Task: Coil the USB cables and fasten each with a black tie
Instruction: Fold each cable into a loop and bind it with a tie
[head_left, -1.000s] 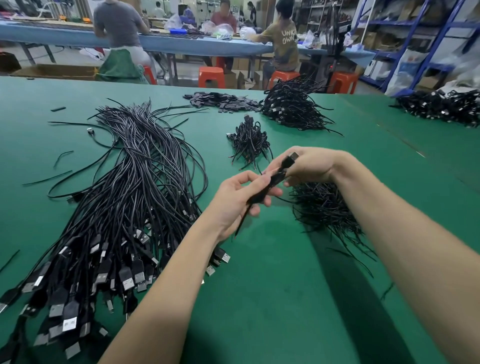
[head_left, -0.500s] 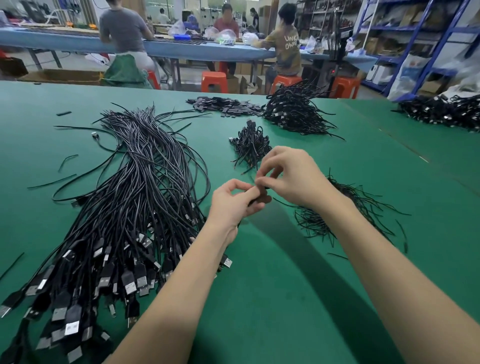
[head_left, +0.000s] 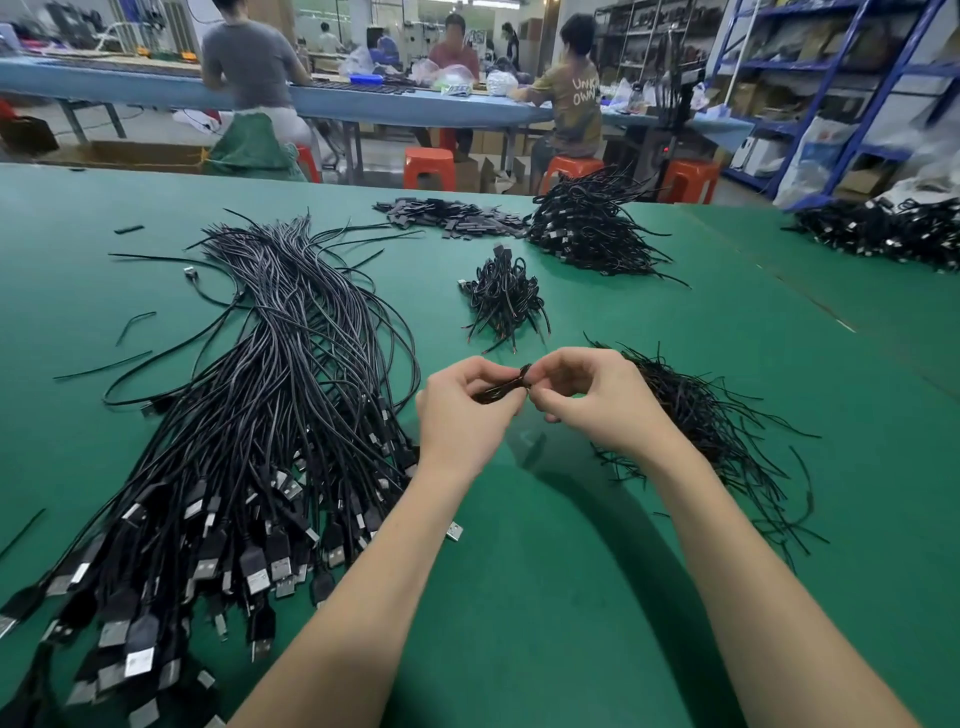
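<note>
Hands: left hand (head_left: 464, 410), right hand (head_left: 597, 400) pinch coiled cable (head_left: 503, 388) midair.

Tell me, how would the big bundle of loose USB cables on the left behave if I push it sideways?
The loose USB cables look floppy: strands curve and splay, so they would probably spread rather than slide together. The plug ends may snag.
</note>
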